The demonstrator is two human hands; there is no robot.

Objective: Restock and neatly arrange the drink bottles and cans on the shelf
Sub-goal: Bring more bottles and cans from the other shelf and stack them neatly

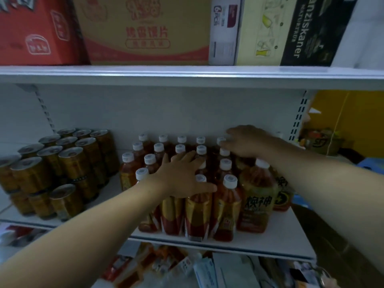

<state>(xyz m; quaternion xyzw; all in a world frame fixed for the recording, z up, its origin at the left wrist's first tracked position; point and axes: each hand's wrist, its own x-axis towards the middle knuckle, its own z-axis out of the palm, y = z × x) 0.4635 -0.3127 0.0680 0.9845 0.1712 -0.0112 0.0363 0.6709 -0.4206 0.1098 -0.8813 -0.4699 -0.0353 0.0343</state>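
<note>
Several red-and-gold tea bottles point(226, 206) with white caps stand in rows on the white shelf point(276, 240). My left hand point(182, 175) lies flat on the caps in the middle of the group, fingers spread and thumb against a front bottle. My right hand point(245, 142) reaches to the back right and rests palm down over the rear bottle caps; what its fingers hold is hidden. A bigger yellow-labelled bottle point(257, 200) stands at the right front. Gold cans point(68, 163), stacked two high, fill the shelf's left side.
Cardboard cartons point(145, 32) sit on the upper shelf point(187, 75) just above. A slotted upright point(299, 117) bounds the right side. Mixed packets point(207, 269) lie on the lower shelf. A narrow gap separates the cans from the bottles.
</note>
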